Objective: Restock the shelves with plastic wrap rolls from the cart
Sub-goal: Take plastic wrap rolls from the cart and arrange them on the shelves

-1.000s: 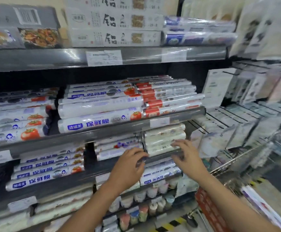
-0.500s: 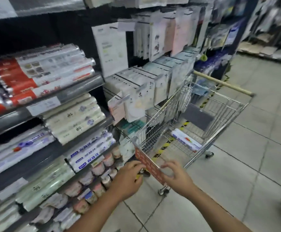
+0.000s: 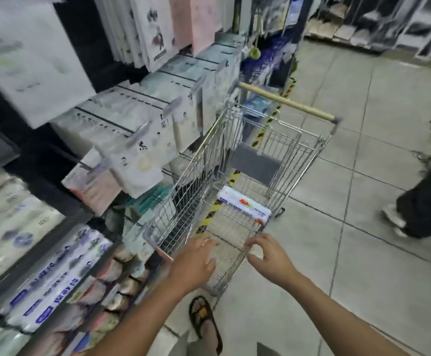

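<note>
Both bare arms reach forward from the bottom edge of the view and draw slightly toward each other. The bare left forearm [image 3: 137, 319] comes up from the lower left with a straight wrist. The left hand [image 3: 195, 264] is palm down, its fingers [image 3: 206, 242] spread and nearly straight, gripping nothing. The bare right forearm [image 3: 324, 312] comes in from the lower right. The right hand [image 3: 270, 258] is also palm down, its fingers loosely bent and the thumb [image 3: 254, 258] set apart below them, with nothing held. The hands are level, near each other but apart. Blur softens the fingertips.
</note>
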